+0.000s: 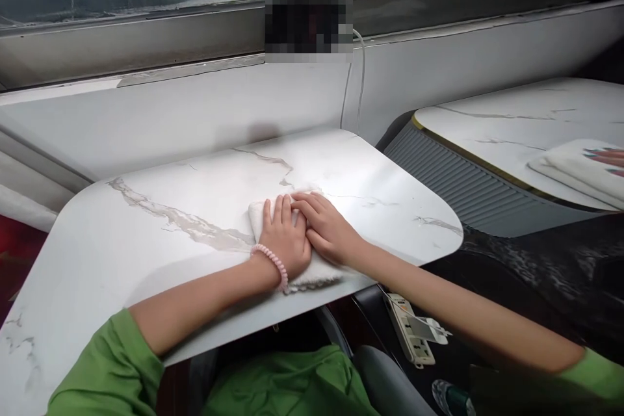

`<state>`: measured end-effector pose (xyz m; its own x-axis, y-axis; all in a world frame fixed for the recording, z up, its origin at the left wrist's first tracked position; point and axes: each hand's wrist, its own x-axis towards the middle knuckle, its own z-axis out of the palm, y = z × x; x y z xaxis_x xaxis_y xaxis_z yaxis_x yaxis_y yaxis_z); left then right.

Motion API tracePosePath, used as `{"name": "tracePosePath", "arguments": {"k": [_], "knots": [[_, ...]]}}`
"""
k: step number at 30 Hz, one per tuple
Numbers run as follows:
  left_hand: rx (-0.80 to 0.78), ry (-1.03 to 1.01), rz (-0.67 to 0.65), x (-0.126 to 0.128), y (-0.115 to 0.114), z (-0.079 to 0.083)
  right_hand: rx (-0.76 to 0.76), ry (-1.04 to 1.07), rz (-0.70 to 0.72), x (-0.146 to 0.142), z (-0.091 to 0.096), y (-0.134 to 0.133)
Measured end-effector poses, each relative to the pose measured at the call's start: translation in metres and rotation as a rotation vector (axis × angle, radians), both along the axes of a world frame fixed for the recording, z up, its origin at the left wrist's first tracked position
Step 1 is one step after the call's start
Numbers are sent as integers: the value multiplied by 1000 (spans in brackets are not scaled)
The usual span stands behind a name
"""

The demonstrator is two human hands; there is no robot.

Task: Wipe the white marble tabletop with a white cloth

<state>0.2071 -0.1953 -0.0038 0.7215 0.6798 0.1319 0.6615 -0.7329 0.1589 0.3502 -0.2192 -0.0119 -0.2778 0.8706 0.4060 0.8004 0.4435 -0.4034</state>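
A small white folded cloth (316, 271) lies on a white marble-patterned table (146, 234) near its front edge. My left hand (284, 237) rests flat on the cloth, fingers stretched out; a pink bead bracelet (273, 263) circles its wrist. My right hand (325, 227) also lies flat on the cloth, its fingertips overlapping the left hand's fingers. Both arms come from green sleeves at the bottom. Most of the cloth is hidden under the hands.
A window sill and wall run behind the table. A white cable (361, 78) hangs down the wall. A power strip (414, 338) lies below the table at right. A second marble table (511, 117) at right holds a folded white cloth (570, 166) with another person's fingers (607, 159).
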Motion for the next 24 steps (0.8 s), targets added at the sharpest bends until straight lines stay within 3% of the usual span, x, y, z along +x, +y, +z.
{"name": "tracePosePath", "arguments": {"k": [10, 14, 19, 24], "knots": [[25, -40, 61, 34, 135, -1, 0, 6, -103, 26, -3, 134], [59, -87, 85, 44, 178, -2, -6, 16, -95, 34, 0, 178], [108, -125, 114, 51, 209, -2, -36, -6, -142, 38, 4, 209], [132, -129, 128, 53, 215, -6, -40, -49, -163, 39, 4, 213]]}}
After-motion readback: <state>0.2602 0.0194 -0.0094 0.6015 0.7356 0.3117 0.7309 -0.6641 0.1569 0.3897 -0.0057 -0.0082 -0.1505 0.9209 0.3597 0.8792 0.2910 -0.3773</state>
